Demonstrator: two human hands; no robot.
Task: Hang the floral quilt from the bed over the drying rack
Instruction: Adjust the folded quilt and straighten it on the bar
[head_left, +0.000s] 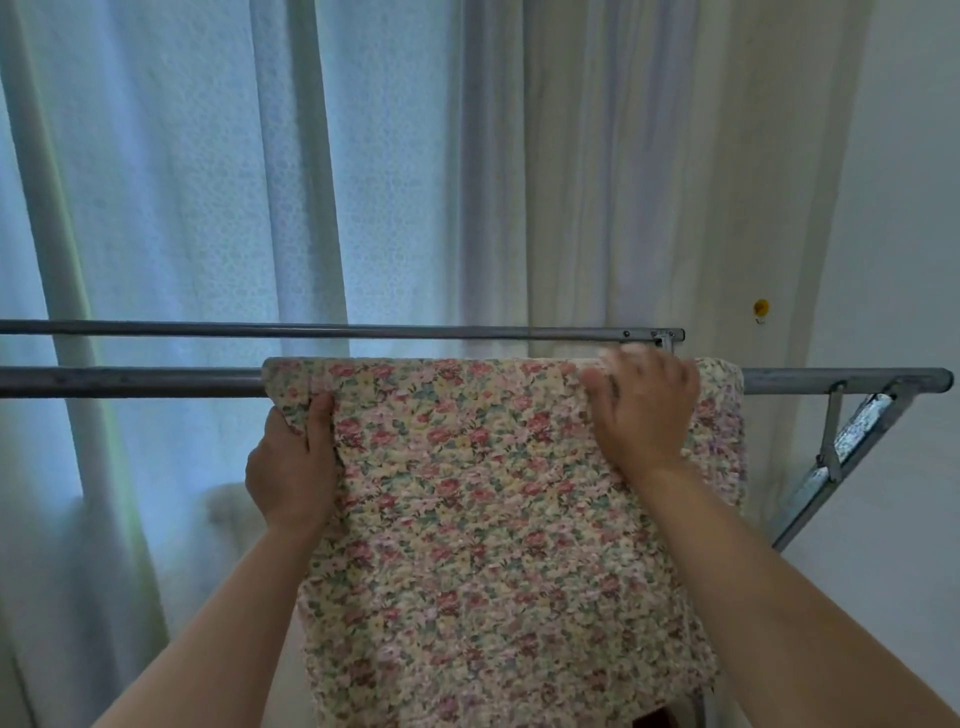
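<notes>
From the head camera, the floral quilt (488, 499) hung folded over the near bar of the metal drying rack (130, 382), toward its right end, its front face dropping out of view at the bottom. The left hand (293, 467) pinched the quilt's left edge just below the bar, thumb on the front and fingers curled behind. The right hand (644, 410) lay flat on the cloth near the top fold, fingers straight and blurred. Pale curtains (208, 182) hung behind the rack.

sheer backlit curtains (208, 182), white wall (893, 208)
</notes>
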